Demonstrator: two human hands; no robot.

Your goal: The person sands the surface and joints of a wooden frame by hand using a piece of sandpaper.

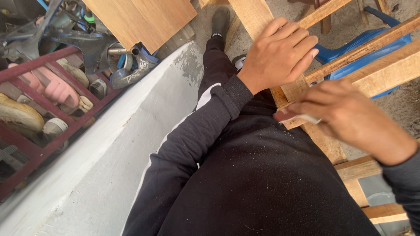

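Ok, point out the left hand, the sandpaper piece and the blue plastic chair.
left hand (280,50), head view, back of the hand.
sandpaper piece (306,118), head view, pale end by the fingers.
blue plastic chair (337,54), head view, seat edge between slats.

No package, label, sign or screen can be made out here.

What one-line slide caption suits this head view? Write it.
Left hand steadies a wooden frame while the right hand presses a small sanding pad against it.

We see the left hand (280,50) pressing flat on a wooden frame (326,142) while the right hand (354,118) pinches a small sanding piece (297,117) against it.
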